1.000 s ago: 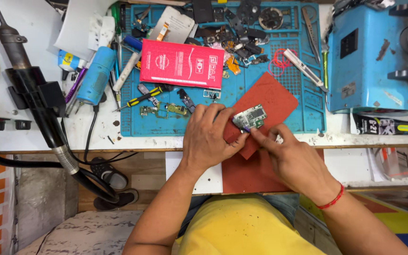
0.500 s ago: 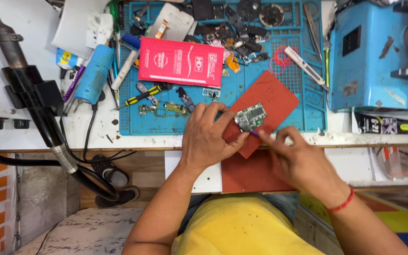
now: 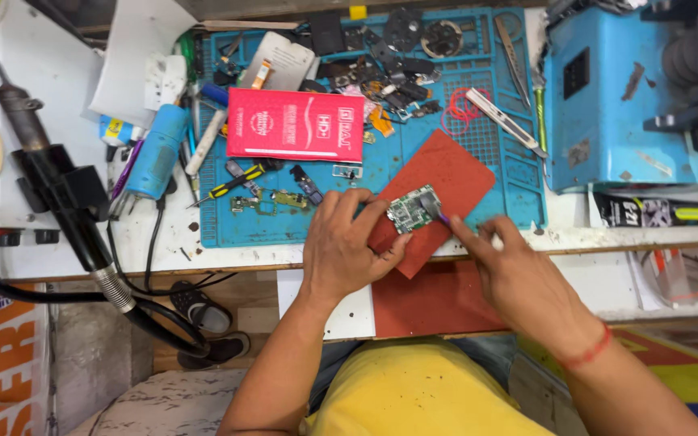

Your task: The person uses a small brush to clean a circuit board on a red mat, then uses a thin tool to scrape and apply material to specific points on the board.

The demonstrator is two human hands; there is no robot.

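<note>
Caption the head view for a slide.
Left hand steadies a small circuit board on a red pad while the right hand probes it.
</note>
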